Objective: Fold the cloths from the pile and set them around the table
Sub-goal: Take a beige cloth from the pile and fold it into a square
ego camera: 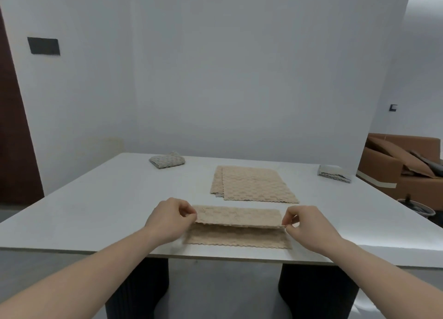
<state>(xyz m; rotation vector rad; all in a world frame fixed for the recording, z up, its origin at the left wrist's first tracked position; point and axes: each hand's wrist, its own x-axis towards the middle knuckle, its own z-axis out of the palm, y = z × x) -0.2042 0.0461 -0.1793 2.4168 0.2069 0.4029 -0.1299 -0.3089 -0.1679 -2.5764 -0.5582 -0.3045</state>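
Beige cloth (237,225) sits half-folded (top flap lifted) just this side of the pile (254,184), left hand (169,219) and right hand (309,225) pinching its ends.

Three folded cloths (237,225), one flat pile (254,184), two hands (167,219).

Soft even light, slightly blurred

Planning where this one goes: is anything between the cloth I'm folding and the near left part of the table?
Nothing visible. Both hands pinch the beige cloth; the table is bare there. The pile lies behind.
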